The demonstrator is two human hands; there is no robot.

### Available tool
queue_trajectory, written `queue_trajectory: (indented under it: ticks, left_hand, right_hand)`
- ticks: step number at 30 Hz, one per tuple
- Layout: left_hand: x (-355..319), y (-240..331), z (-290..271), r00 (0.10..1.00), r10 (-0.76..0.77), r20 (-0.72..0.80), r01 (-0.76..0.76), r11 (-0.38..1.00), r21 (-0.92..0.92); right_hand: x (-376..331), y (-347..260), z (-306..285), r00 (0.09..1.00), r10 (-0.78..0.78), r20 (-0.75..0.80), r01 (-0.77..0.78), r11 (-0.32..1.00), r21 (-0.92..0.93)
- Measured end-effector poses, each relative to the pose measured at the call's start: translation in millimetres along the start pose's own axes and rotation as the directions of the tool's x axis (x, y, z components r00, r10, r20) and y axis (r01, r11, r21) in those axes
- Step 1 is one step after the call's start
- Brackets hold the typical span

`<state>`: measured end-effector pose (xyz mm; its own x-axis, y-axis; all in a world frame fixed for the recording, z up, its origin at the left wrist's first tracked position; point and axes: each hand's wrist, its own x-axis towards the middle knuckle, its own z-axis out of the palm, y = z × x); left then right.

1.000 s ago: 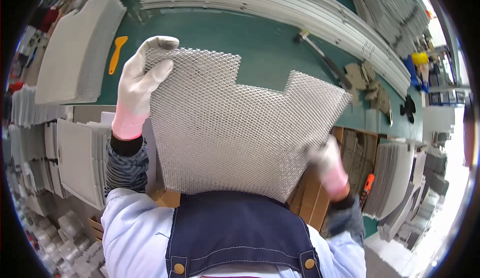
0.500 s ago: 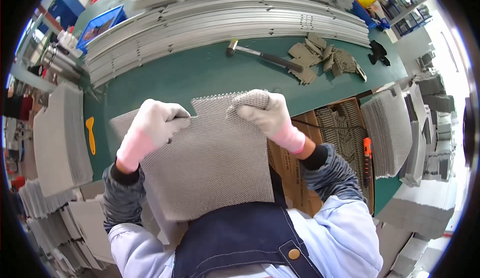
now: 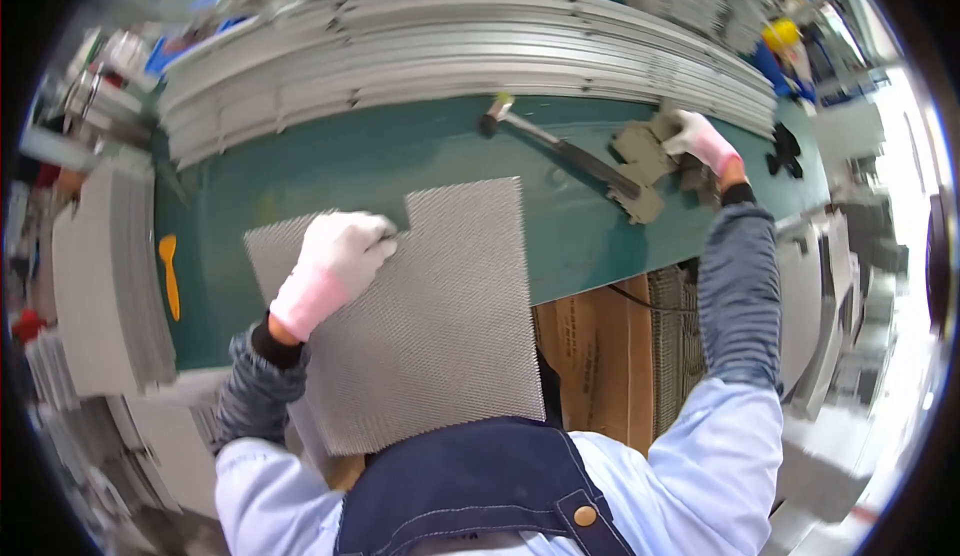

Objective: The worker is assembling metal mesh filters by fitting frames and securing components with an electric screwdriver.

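A grey expanded-mesh sheet [image 3: 430,326] with a stepped notch in its far edge lies over the near edge of the green table and against my apron. My left hand [image 3: 345,246], in a white and pink glove, is closed on the sheet beside the notch; its fingertips curl over the edge. Out at the far right, my gloved right hand [image 3: 703,141] is over a pile of grey-brown mesh scraps [image 3: 645,161]. Its thumb and fingers look apart, with a scrap right beside them; slight blur softens the fingertips.
A hammer [image 3: 565,146] lies left of the scraps, its handle touching them. Long metal strips [image 3: 450,56] are stacked behind. At the left are an orange plastic tool [image 3: 170,276] and stacked panels [image 3: 105,276]. A cardboard box [image 3: 590,366] with mesh pieces stands near right.
My right hand has let go of the sheet's notched edge and moved far right to the scraps. My left hand stays on the sheet. The view has shifted slightly.
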<state>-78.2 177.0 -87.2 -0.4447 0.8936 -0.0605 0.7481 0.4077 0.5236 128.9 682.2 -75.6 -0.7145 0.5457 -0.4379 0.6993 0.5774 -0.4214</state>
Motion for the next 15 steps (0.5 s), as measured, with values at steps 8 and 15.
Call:
queue_trajectory:
  ticks: [8, 15]
  left_hand:
    - [-7.7, 18.7, 18.1, 0.986, 0.062, -0.152, -0.064, 0.998, -0.005]
    - [-29.8, 20.0, 23.5, 0.979, 0.178, -0.101, -0.139, 0.941, 0.309]
  right_hand:
    - [-52.9, -121.2, 54.0, 0.726, -0.308, -0.615, 0.591, 0.737, 0.328]
    - [-50.9, -285.9, 170.4, 0.657, -0.693, 0.298, 0.681, 0.714, 0.159]
